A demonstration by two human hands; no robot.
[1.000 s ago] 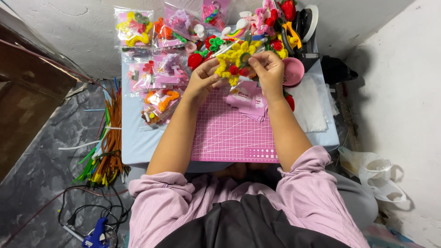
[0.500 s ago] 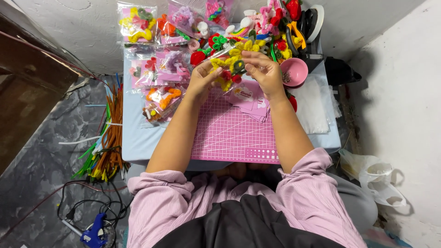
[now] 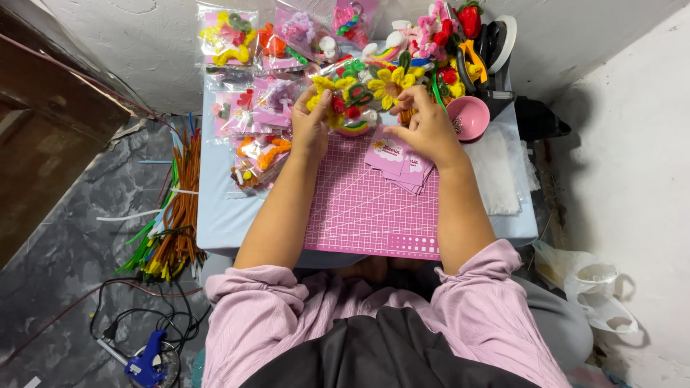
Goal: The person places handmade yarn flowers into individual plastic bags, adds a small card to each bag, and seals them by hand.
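On the pink cutting mat (image 3: pixel 366 208) — bare nearer the person — left hand (image 3: pixel 310 129) and right hand (image 3: pixel 424 129) pinch a clear packet of bright craft pieces (image 3: pixel 353 97); pink cards (image 3: pixel 394 159) lie under the right fingers.

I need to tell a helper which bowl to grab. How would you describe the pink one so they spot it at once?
Start at the pink cutting mat in the middle of the pale blue table. Go to its far right corner, just beyond the right hand. There sits the small pink bowl, the only round, open, plain-coloured dish there, unlike the fuzzy flower crafts and clear packets around it.
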